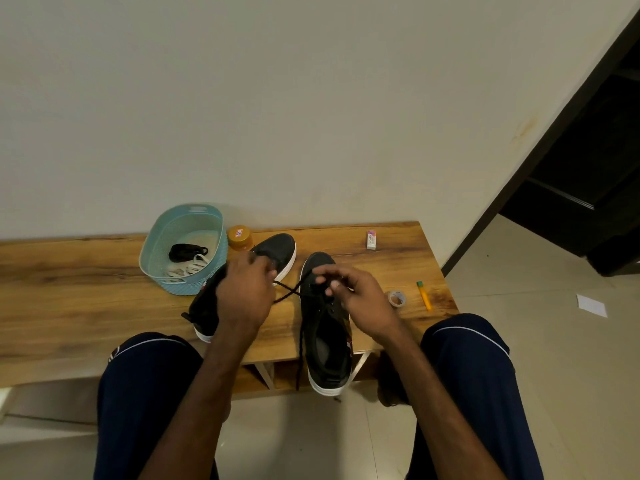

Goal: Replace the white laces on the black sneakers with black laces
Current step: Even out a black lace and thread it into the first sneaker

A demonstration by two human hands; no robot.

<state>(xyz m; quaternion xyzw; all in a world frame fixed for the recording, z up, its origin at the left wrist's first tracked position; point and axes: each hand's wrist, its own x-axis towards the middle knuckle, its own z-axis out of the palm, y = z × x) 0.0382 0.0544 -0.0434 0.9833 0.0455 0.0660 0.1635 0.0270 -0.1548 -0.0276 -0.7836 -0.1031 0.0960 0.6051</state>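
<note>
Two black sneakers with white soles lie on the wooden bench point(69, 271). The right sneaker point(327, 344) points away from me, its heel over the bench's front edge. A black lace point(285, 294) runs from its eyelets leftward, and another length hangs down its left side. My right hand point(353, 299) pinches the lace over the front eyelets. My left hand point(244, 292) holds the lace's other end above the left sneaker point(277, 251), which it partly hides. A teal basket point(183, 244) holds a bundled black lace point(185, 252) and white laces point(188, 270).
An orange-lidded jar point(239, 237) stands behind the left sneaker. An eraser point(371, 240), a tape roll point(397, 298) and a yellow pen point(424, 295) lie on the bench's right end. My knees are below the bench's front edge. A wall is right behind.
</note>
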